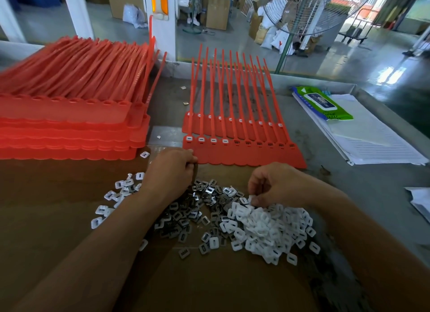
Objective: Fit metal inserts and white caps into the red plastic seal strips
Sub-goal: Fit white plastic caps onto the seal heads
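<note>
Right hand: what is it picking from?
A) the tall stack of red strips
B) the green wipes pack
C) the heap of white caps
C: the right hand is over the white caps, with its curled fingers pinching one at the top of the heap.

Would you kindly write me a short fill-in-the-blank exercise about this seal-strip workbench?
On the front red sheet, the ___ leftmost slots carry white caps.
The caps pile that the right hand pinches from is coloured ___.
The tall stack of red strips lies to that sheet's ___.
Missing words: four, white, left.
</note>
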`<state>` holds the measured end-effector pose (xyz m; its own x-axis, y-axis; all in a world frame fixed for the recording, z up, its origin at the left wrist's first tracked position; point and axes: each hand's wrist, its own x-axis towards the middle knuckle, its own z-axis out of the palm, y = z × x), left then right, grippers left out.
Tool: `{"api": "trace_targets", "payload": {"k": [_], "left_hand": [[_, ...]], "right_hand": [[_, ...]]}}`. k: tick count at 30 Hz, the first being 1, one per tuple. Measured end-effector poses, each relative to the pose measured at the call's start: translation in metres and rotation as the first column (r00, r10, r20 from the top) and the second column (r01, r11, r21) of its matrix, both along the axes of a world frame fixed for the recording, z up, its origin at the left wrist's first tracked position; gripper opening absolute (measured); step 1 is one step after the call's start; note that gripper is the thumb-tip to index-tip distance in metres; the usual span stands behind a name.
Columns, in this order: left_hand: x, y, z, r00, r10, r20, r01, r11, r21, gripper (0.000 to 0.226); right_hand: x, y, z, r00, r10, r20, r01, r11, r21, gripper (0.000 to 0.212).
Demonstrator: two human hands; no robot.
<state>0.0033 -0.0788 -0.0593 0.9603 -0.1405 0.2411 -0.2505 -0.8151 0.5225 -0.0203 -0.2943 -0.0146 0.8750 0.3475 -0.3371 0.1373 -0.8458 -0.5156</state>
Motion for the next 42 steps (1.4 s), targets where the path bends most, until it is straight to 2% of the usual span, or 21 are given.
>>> {"api": "trace_targets", "payload": {"k": [7, 13, 18, 23, 25, 29, 42], "left_hand": [[0.0, 0.0, 0.001, 1.0, 0.0, -0.008, 0.0, 1.0, -0.002, 0.028], [-0.001, 0.0, 0.001, 1.0, 0.0, -0.009, 0.0, 1.0, 0.002, 0.028], [-0.002, 0.0, 0.001, 1.0, 0.004, -0.015, -0.004, 1.0, -0.013, 0.028], [-0.002, 0.0, 0.002, 1.0, 0.0, -0.017, 0.0, 1.0, -0.009, 0.028], [-0.002, 0.0, 0.002, 1.0, 0.004, -0.014, -0.004, 1.0, -0.007, 0.028], [-0.002, 0.0, 0.002, 1.0, -0.003, -0.018, 0.003, 1.0, -0.01, 0.028], [-0.004, 0.0, 0.003, 1.0, 0.001, -0.024, -0.001, 1.0, -0.003, 0.027]], "right_hand": [[0.001, -0.004, 0.007, 0.999, -0.009, -0.048, 0.011, 0.999, 0.05, 0.016], [0.006, -0.006, 0.008, 0.998, -0.063, -0.002, 0.063, 0.986, 0.156, 0.015], [0.023, 0.001, 0.007, 0.976, -0.163, 0.145, 0.135, 0.973, 0.186, 0.016], [0.055, 0.009, -0.004, 0.902, -0.307, 0.304, 0.24, 0.941, 0.239, 0.013], [0.067, 0.011, -0.01, 0.872, -0.353, 0.34, 0.276, 0.927, 0.255, 0.008], [0.084, 0.016, -0.017, 0.849, -0.41, 0.333, 0.316, 0.899, 0.303, 0.011], [0.1, 0.022, -0.028, 0.877, -0.326, 0.352, 0.295, 0.945, 0.139, 0.012]]}}
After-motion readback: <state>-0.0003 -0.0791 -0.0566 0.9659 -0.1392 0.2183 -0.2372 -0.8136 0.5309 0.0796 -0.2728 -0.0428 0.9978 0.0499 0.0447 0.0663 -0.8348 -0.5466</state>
